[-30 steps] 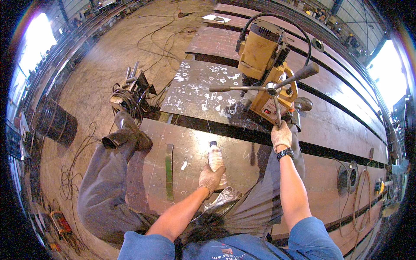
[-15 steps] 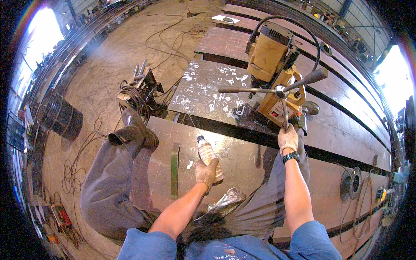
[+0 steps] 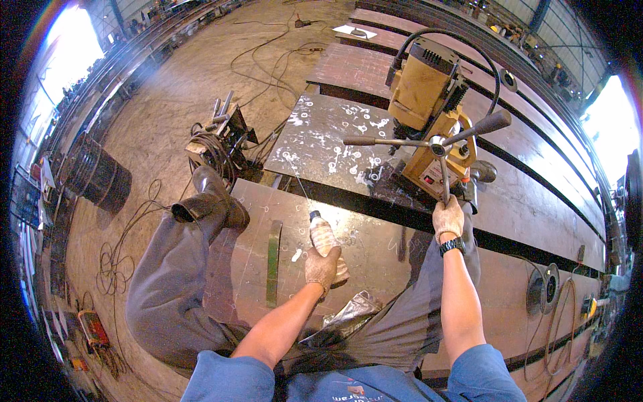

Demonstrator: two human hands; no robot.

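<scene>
Head view, bottle (image 3: 323, 234) gripped in left hand (image 3: 322, 268), right hand (image 3: 449, 219) clasping lever (image 3: 445, 175) of drill (image 3: 418, 92) just beyond

Left hand (image 3: 321, 268) grips a bottle (image 3: 323, 234) (right hand (image 3: 448, 220), a lever (image 3: 445, 179)).

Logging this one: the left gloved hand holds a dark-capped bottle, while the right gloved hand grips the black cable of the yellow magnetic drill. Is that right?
Not quite: in the head view, the right gloved hand grips the lower spoke of the feed handle on the yellow magnetic drill, not the black cable. The left gloved hand does hold the dark-capped bottle.
</scene>
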